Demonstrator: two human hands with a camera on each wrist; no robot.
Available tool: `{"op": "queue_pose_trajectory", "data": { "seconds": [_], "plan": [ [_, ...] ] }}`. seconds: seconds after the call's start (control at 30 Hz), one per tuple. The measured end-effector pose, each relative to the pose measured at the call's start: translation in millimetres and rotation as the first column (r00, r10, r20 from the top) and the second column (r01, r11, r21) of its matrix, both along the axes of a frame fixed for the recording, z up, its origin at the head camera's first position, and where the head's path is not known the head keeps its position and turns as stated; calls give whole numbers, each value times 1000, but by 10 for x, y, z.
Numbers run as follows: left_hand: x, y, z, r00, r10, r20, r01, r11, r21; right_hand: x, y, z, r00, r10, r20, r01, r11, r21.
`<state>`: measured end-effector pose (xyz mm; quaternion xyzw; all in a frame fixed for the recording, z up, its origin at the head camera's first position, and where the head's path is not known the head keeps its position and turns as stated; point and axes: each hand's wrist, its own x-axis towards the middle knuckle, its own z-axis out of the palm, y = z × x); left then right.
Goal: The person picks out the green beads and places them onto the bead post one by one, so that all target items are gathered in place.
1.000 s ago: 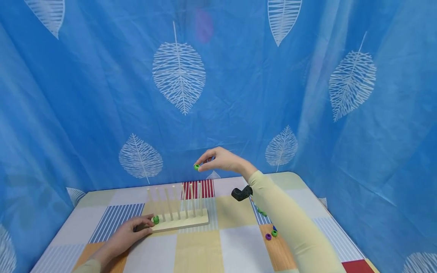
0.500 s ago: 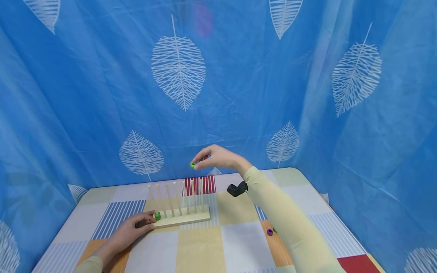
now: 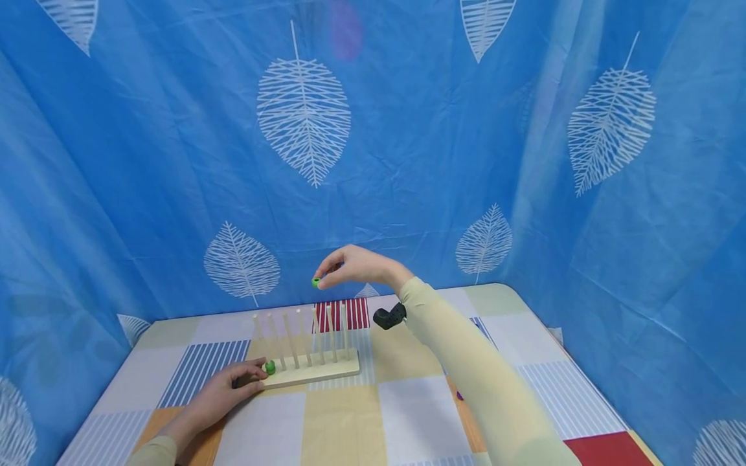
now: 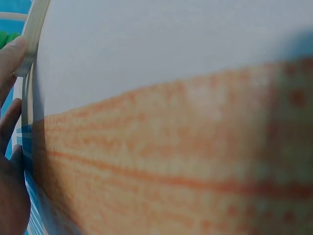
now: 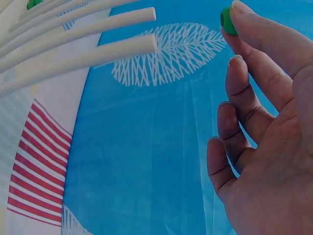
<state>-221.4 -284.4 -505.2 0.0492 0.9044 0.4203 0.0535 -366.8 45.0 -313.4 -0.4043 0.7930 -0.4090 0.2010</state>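
Right hand [image 3: 360, 264] with its green bead [image 3: 316, 283] has shifted toward 9 o'clock. Left hand [image 3: 224, 389] grips the peg rack [image 3: 326, 371] at its 9-o'clock end, beside green beads [image 3: 270, 367] on the end peg. Bead pinched above pegs, 12 o'clock. Purple bead [image 3: 460, 395]: 3 o'clock, partly hidden.

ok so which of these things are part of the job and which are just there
Part of the job:
right hand, pinching a green bead
left hand, holding the peg board
green beads beside that hand
perhaps the purple bead

Just there:
cloth
curtain
wrist camera
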Motion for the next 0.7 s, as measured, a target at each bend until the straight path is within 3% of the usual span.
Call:
{"op": "queue_pose_trajectory", "data": {
  "seconds": [0.7],
  "plan": [
    [-15, -18, -9, 1000, -10, -18, 10, 1000, 3, 46, -422, -71, 997, 71, -17, -71, 997, -32]
  ]
}}
